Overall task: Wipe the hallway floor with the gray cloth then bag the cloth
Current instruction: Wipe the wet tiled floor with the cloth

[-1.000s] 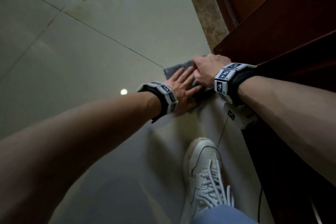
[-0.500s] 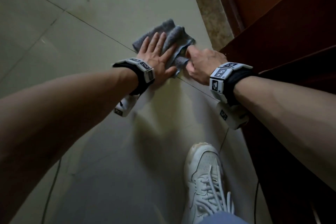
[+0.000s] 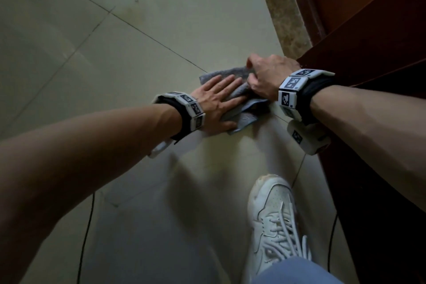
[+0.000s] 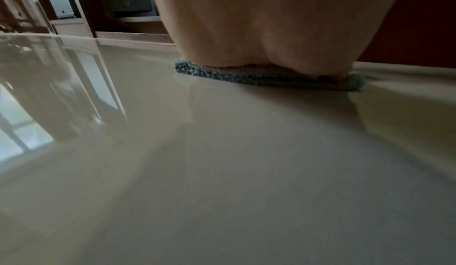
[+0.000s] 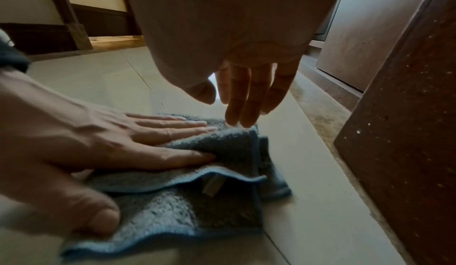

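Gray cloth (image 3: 237, 108) lies crumpled on the pale tiled floor (image 3: 138, 53) in my head view, close to the brown wooden door (image 3: 368, 18) and its speckled stone threshold (image 3: 283, 14). My left hand (image 3: 216, 104) lies flat on the cloth, fingers straight and spread. My right hand (image 3: 265, 76) sits at the cloth's far edge, just beside the left; from above I cannot tell whether it grips anything. My white sneaker (image 3: 274, 219) stands nearer me on the tiles.

From the left wrist, the heel of the palm (image 4: 271, 25) presses the cloth (image 4: 259, 76) against the glossy floor (image 4: 222, 171).

From the right wrist, my right fingers (image 5: 246, 93) hang straight, their tips touching the cloth's (image 5: 197, 201) raised fold, clamped on nothing. The left hand (image 5: 98, 142) rests flat on the cloth, thumb over its near part.
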Available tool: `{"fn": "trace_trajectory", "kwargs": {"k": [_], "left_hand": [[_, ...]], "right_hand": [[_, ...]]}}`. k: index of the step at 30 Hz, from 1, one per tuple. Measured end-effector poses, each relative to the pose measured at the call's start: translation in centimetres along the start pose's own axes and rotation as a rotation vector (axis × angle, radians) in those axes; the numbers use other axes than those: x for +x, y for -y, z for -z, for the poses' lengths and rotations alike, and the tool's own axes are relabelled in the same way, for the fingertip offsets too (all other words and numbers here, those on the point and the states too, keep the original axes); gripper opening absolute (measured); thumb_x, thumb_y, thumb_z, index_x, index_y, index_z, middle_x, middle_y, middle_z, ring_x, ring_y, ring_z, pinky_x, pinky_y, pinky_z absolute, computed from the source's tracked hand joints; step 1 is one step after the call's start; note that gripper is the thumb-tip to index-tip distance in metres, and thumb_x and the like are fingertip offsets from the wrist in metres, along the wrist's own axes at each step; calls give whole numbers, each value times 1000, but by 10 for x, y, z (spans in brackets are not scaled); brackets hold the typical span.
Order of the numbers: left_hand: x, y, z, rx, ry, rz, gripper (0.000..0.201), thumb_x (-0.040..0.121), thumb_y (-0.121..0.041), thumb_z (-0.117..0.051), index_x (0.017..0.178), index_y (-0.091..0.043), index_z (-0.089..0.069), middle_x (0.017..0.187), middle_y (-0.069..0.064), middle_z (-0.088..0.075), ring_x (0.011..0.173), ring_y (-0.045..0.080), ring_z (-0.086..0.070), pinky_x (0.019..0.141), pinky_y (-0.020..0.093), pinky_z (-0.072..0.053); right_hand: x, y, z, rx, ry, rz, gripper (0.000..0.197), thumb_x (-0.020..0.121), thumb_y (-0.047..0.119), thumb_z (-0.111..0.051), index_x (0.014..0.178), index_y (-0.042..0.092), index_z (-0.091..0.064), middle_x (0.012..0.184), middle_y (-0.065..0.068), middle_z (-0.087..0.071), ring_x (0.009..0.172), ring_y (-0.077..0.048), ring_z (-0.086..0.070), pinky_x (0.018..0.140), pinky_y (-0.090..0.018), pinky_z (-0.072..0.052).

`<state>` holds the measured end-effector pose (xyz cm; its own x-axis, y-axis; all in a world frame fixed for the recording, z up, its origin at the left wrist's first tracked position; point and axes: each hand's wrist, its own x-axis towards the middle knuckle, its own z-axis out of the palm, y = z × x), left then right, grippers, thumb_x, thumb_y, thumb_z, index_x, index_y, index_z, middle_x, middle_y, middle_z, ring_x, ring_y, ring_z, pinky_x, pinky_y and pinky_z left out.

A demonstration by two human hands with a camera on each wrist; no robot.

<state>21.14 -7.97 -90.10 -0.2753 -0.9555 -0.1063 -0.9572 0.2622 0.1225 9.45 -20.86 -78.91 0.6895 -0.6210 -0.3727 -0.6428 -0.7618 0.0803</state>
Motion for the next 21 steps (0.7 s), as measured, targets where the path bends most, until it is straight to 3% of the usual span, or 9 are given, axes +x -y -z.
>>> {"fn": "trace_trajectory", "kwargs": {"k": [4, 10, 14, 21], "left_hand": [[-27, 12, 2, 49, 32, 2, 86, 87, -75, -14, 157, -26, -11, 163, 14, 1, 151, 32, 2, 121, 49, -5], [-64, 18, 5, 57, 45, -126, 82, 91, -72, -24, 157, -23, -17, 162, 18, -9, 149, 39, -9, 119, 54, -13], [-83, 14, 1, 73, 32, -265, 75, 95, -67, -28, 157, -26, -17, 162, 20, -9, 148, 42, -10, 117, 56, -15], [-60, -19, -3, 48, 49, -421, 75, 90, -71, -34, 154, -35, -23, 161, 19, -16, 147, 41, -17, 115, 58, -20]], "right_hand": [[-2, 6, 1, -28, 3, 15, 29, 93, 32, -43, 117, 17, -50, 104, -19, -66, 90, -38, -62, 72, -40, -46], [-1, 22, 10, -21, 35, 58, 30, 95, 31, -44, 120, 16, -51, 103, -16, -65, 87, -36, -60, 77, -41, -51], [-1, 31, 19, -37, 46, 71, 32, 96, 32, -43, 123, 17, -50, 106, -16, -64, 90, -36, -60, 74, -38, -47], [-1, 43, 27, -25, 39, 112, 34, 98, 35, -40, 125, 17, -50, 112, -17, -63, 95, -36, -60, 76, -38, -46]]}}
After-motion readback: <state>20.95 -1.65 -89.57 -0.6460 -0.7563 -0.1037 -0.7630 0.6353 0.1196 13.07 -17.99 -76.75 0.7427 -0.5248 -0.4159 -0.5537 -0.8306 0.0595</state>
